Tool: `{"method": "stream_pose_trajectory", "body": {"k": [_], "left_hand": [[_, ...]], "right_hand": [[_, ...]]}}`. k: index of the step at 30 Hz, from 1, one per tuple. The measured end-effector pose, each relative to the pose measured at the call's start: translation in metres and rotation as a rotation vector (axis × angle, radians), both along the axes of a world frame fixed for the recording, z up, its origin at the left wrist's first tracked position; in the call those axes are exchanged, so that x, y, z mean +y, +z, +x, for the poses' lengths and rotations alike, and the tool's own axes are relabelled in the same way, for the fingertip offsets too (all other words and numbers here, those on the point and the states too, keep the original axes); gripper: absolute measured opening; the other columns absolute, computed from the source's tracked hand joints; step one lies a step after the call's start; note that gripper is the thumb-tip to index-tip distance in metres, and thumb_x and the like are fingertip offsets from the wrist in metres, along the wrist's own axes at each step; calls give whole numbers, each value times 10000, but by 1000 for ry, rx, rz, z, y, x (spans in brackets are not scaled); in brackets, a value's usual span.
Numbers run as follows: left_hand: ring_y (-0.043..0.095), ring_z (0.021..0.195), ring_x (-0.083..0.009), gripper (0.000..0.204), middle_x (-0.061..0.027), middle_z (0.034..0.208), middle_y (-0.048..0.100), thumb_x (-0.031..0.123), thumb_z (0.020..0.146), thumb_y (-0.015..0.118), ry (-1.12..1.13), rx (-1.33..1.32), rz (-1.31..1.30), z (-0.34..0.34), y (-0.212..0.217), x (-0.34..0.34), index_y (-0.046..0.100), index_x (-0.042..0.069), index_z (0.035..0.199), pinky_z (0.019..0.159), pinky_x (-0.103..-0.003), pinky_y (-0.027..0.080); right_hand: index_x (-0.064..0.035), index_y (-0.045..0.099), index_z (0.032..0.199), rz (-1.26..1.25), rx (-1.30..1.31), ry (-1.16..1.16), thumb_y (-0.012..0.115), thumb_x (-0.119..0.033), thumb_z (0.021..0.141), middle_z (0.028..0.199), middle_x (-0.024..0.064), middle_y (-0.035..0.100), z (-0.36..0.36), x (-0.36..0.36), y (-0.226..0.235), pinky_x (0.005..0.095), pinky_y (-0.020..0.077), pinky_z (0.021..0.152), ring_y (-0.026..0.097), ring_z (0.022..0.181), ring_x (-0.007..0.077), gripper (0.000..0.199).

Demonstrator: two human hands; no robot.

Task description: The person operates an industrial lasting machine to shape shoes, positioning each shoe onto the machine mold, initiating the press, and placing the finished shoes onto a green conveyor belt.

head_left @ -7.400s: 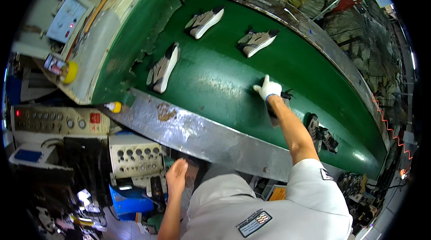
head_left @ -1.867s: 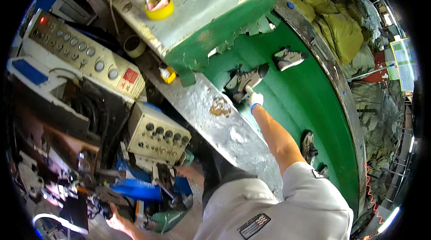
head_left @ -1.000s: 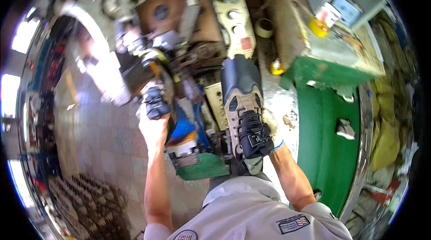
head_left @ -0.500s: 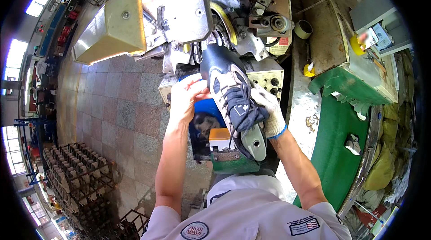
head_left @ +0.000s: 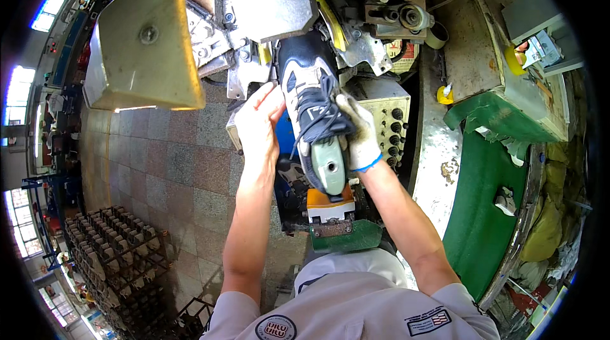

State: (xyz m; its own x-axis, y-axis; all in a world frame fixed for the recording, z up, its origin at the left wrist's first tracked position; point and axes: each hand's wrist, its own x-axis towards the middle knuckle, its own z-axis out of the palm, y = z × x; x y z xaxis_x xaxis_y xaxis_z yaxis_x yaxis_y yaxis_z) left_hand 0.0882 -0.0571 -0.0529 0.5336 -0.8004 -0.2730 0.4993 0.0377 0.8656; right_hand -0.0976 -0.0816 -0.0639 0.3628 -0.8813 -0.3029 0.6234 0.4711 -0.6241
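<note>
**Two hands feed a lasted sneaker into the machine**

Biggest in view is the grey metal machine (head_left: 273, 3) at the far side, its flat plates and a tan angled hood (head_left: 143, 41) hanging over the tiled floor (head_left: 171, 168). To the right runs the green conveyor belt (head_left: 492, 168), with one pale shoe (head_left: 505, 200) lying on it, well apart from the work. Between machine and belt sits a beige control box (head_left: 384, 117) with rows of dark knobs.

The dark blue and grey sneaker (head_left: 314, 117) is held at the centre, toe pointing far into the machine's opening, laces loose, its pale green last (head_left: 330, 171) showing at the near heel end. The left hand (head_left: 260, 121), bare, is curled against the shoe's left flank. The right hand (head_left: 359, 136), in a white glove, wraps the right side near the heel; both are closed on the sneaker.

To do this well, I judge the toe should go in straight and square, both hands pressing evenly so the upper does not twist on the last. Fingers look best kept back on the flanks, clear of the metal plates, and the loose laces held away from the opening.
</note>
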Motion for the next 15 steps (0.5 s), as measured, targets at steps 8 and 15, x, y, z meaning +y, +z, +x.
{"method": "stream_pose_trajectory", "body": {"k": [8, 15], "left_hand": [[656, 926, -151, 354, -48, 1072, 670, 302, 1047, 546, -102, 165, -92, -63, -24, 35, 588, 46, 1287, 862, -320, 530], [650, 901, -154, 262, -41, 1009, 647, 218, 1028, 567, -202, 133, -102, -54, -49, 31, 571, 55, 1233, 816, -311, 552]], "right_hand": [[54, 619, 1306, -64, 172, -11, 638, -227, 1003, 1179, 88, 692, 2, -3, -10, 277, 504, 921, 643, 1032, 144, 413], [53, 665, 1225, -52, 229, -47, 648, -232, 996, 1125, 80, 706, 8, -5, -22, 265, 507, 879, 648, 975, 131, 366]]}}
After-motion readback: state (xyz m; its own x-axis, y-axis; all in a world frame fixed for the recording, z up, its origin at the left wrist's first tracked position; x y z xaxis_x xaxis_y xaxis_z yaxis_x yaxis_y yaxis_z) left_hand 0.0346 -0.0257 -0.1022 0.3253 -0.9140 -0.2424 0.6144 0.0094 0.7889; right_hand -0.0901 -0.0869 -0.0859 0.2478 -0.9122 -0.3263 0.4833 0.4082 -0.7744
